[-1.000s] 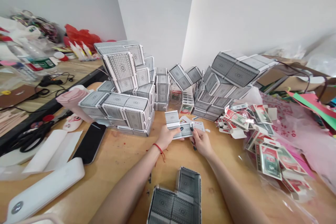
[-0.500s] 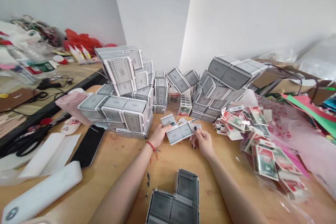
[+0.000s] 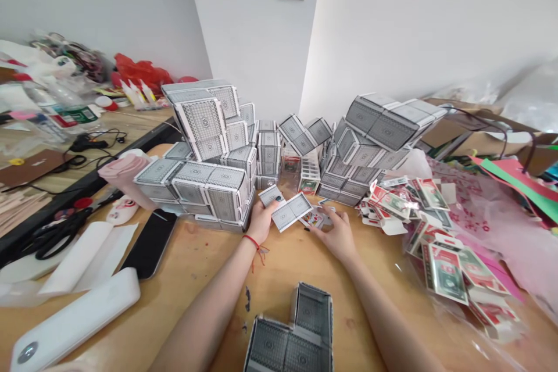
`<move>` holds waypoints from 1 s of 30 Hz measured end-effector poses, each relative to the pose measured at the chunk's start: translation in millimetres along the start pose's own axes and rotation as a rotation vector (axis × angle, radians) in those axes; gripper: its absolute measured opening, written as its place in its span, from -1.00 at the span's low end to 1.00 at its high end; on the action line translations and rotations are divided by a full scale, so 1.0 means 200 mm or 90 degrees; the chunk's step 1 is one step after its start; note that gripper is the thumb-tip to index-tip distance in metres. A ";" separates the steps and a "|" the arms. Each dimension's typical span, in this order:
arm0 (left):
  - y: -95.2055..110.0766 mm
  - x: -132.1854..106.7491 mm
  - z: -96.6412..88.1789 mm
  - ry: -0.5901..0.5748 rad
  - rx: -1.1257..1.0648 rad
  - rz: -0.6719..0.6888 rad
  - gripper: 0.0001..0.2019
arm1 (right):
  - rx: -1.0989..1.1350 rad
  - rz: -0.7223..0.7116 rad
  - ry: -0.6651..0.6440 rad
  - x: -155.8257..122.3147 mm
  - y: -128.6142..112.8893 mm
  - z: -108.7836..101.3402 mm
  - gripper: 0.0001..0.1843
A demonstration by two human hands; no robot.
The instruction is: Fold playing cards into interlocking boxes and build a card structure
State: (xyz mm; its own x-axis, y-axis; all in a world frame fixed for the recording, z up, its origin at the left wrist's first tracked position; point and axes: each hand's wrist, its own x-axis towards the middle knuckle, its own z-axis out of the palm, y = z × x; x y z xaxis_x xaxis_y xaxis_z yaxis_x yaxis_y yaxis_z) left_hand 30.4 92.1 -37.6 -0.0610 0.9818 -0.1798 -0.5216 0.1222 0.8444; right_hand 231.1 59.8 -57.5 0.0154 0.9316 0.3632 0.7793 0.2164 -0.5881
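While left fingers clench a grey card at 12 o'clock | right fingers sit loose by a red card, grip unclear | a light pinch keeps the card flat

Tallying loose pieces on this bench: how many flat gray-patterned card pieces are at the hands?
2. A small piece is at the fingertips of the left hand; a longer piece lies just beyond them, toward the right hand. Others may be hidden beneath the hands.
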 end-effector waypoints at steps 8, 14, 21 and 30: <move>-0.03 0.03 -0.02 0.058 0.106 0.155 -0.61 | 0.062 0.004 0.008 0.00 -0.03 -0.03 -0.41; -0.05 0.03 -0.02 0.051 0.118 0.152 -0.60 | 0.326 0.097 0.028 0.01 0.02 -0.05 -0.45; -0.03 0.01 0.03 0.031 -0.040 -0.017 -0.62 | 0.581 0.213 0.015 0.03 0.11 -0.06 -0.37; -0.02 0.02 0.02 0.032 -0.116 -0.046 -0.76 | 0.715 0.280 -0.138 0.00 0.04 -0.08 -0.67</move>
State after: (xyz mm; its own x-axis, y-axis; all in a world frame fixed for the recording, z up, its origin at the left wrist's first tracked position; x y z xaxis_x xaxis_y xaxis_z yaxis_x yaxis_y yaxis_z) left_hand 35.7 96.2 -38.6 -0.0580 0.9622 -0.2659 -0.6713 0.1596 0.7238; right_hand 246.9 57.3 -49.4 -0.0462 0.9950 -0.0887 -0.2406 -0.0972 -0.9657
